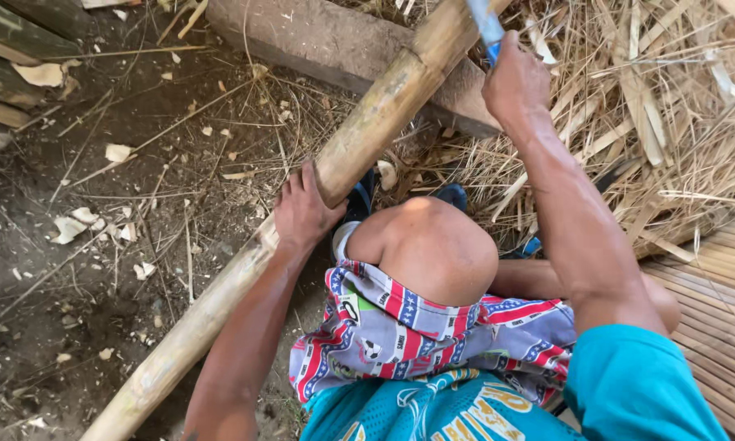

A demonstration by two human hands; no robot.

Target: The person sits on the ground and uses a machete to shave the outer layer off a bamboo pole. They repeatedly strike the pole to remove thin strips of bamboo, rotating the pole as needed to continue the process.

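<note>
A long thick bamboo pole (367,139) runs diagonally from the lower left to the top middle, its upper part resting on a grey stone block (326,41). My left hand (303,211) grips the pole at its middle, fingers wrapped over the top. My right hand (514,82) is closed on the blue handle of a blade (487,24), held against the pole's upper end. My bent knee (437,245) sits just right of the pole.
Dark earth (98,269) strewn with pale bamboo chips fills the left. Dry bamboo strips and straw (653,106) pile up at the right. A woven bamboo mat (719,302) lies at the lower right. Wooden planks (8,57) lie at the top left.
</note>
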